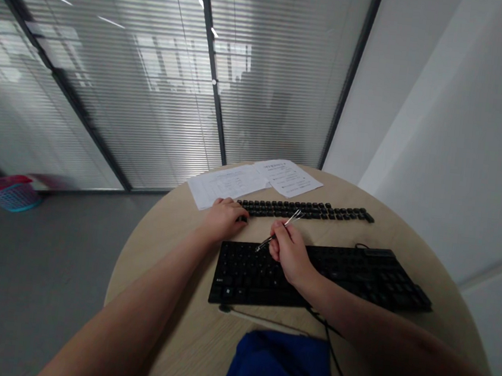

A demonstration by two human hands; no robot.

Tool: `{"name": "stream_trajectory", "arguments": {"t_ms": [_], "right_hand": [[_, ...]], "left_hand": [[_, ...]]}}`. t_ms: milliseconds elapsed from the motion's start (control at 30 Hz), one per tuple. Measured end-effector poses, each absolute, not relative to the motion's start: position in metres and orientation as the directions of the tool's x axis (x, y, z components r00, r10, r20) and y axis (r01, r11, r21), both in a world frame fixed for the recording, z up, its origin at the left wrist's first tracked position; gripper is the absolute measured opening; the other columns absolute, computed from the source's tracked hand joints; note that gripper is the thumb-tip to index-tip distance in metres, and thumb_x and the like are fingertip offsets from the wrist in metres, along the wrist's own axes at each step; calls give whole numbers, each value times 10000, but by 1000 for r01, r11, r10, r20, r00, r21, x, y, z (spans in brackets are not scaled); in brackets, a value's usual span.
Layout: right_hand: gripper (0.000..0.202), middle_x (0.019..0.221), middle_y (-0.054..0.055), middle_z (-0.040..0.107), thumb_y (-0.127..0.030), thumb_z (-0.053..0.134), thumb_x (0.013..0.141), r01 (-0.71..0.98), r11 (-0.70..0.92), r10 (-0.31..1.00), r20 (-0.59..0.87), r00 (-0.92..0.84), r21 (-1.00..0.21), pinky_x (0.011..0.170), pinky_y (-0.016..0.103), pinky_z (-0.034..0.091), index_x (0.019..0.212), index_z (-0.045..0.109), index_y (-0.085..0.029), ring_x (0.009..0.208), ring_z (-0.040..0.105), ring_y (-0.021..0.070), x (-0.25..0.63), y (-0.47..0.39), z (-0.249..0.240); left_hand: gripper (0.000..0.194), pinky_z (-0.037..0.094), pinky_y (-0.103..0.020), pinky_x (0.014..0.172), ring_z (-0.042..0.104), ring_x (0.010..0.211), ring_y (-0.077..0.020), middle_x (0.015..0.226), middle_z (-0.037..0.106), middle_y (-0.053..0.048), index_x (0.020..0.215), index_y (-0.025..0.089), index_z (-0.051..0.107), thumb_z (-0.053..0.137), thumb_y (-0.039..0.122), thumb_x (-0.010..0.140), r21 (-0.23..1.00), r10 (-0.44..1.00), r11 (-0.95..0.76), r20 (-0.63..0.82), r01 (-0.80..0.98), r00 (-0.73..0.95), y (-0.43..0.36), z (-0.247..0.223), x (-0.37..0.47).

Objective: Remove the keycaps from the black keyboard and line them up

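My left hand (225, 218) rests at the left end of the rows of loose black keycaps (293, 210), its fingers curled and a dark keycap (242, 218) between thumb and forefinger. In my right hand (290, 252) is a slim metal tool (265, 243) with wire prongs, perhaps a keycap puller, gripped like a pen. Its lower tip points at the upper left part of the black keyboard (261, 297). The keyboard lies across the table below both hands; my right hand and forearm hide part of it.
Printed papers (233, 185) lie at the back of the round wooden table (145, 254). In front of the keyboard are a thin stick-like brush (259, 319), a blue cloth (281, 367) and a black cable (335, 361). A pink and blue basket (14, 194) stands on the floor.
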State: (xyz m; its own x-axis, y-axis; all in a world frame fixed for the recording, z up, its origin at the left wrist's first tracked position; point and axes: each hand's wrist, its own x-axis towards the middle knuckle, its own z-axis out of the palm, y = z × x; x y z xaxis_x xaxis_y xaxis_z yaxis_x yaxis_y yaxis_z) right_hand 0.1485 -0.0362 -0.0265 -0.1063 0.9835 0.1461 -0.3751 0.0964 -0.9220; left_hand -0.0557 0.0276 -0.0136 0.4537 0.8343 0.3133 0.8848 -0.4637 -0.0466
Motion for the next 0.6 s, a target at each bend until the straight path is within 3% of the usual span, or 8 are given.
{"name": "stream_trajectory", "arguments": {"t_ms": [333,600], "right_hand": [[390,596,-75,445,-564,671,779,-370,110,983,155,-95,-923,325,172,260,755,498,-216,394,333,47,149,-38,-21],[418,511,-98,382,-597,658,784,-354,96,985,139,-98,-930,322,171,235,745,484,-219,367,311,50,150,-39,-22]], "left_hand": [[210,386,-436,871,576,992,-288,1010,733,-63,1018,260,741,662,301,827,-32,816,-460,377,887,437,30,-19,-62],[235,396,-432,873,582,996,-283,1031,726,-60,1067,266,728,673,318,845,-16,807,-469,399,883,436,29,-16,-67]]}}
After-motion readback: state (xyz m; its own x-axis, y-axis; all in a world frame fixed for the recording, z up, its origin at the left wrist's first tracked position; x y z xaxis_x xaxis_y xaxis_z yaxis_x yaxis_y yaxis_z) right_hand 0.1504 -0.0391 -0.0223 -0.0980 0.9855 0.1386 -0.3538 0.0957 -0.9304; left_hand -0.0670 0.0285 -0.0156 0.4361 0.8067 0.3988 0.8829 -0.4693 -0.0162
